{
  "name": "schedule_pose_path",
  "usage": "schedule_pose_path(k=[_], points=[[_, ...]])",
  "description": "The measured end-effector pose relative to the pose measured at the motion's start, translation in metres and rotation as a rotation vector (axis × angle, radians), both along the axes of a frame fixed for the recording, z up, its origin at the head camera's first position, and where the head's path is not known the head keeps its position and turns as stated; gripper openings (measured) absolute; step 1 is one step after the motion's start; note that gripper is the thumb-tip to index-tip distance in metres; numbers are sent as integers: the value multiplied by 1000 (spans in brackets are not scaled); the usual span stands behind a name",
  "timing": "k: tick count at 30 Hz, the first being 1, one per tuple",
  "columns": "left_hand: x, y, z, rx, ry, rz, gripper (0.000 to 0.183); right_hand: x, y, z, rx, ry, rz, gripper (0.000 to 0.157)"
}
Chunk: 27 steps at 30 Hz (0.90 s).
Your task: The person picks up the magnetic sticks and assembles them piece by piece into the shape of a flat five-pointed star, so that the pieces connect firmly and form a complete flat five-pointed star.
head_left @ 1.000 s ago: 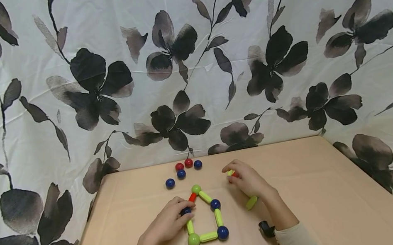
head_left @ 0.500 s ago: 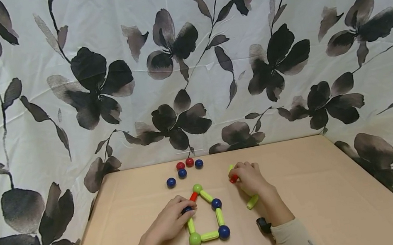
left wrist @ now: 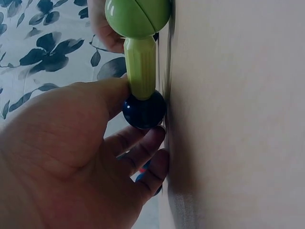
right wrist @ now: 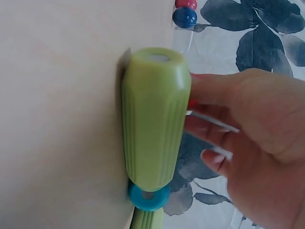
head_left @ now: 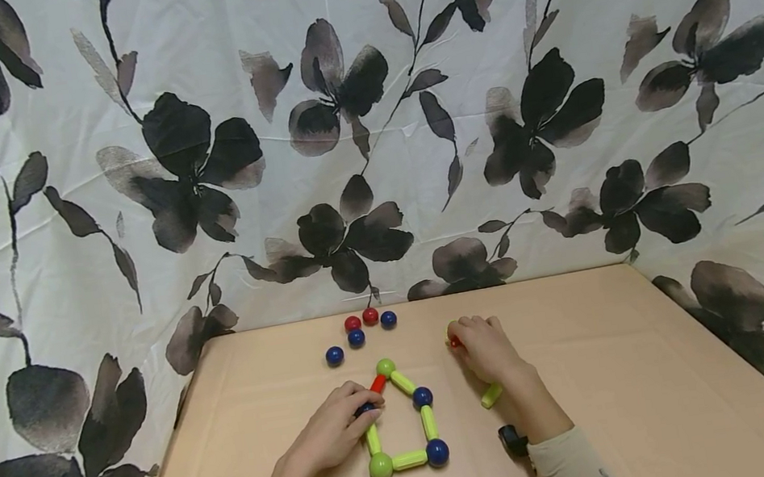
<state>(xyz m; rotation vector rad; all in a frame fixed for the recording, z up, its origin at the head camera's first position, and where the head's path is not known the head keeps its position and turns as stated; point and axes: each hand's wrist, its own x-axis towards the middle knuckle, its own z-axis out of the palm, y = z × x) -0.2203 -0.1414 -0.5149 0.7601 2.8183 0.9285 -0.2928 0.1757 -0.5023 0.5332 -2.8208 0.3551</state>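
My left hand (head_left: 335,428) pinches a dark blue ball (left wrist: 144,110) at the left corner of a closed five-sided frame, between thumb and fingers. The frame joins green balls (head_left: 381,468) and blue balls (head_left: 437,452) with light green rods (head_left: 409,459) and one red rod (head_left: 378,383). To the right of it, my right hand (head_left: 489,350) pinches a small red piece (right wrist: 192,102), mostly hidden by the fingers. A loose green rod (right wrist: 157,114) lies by the right wrist, and beyond it the right wrist view shows a blue ring (right wrist: 148,196) and another green rod (right wrist: 147,219).
Loose blue balls (head_left: 335,356) and red balls (head_left: 370,316) lie near the far edge of the tan table (head_left: 637,382). Behind the table hangs a white cloth (head_left: 445,164) with dark flowers.
My right hand has shifted slightly, its fingers closing over the red piece, which shows less now. The left hand and the frame stay in place; the head view has shifted slightly.
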Motion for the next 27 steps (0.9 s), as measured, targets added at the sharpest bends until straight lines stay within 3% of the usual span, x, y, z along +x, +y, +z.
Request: schedule_pose_path(k=[4,9,14,22,27], points=[[0,0,0,-5,1,2,26,-3,0,4,-138,5,7,22],[0,-1,2,-4,-4,7,24,-5,2,13,-417,-76,6,29],[0,-5,2,-2,-16,9,23,-2,-1,27,-669,-147,53,20],[1,-4,-1,-6,-44,4,24,9,-29,49,-779,-312,76,14],[0,-1,1,8,-51,14,23,2,-47,44,-815,-404,112,14]])
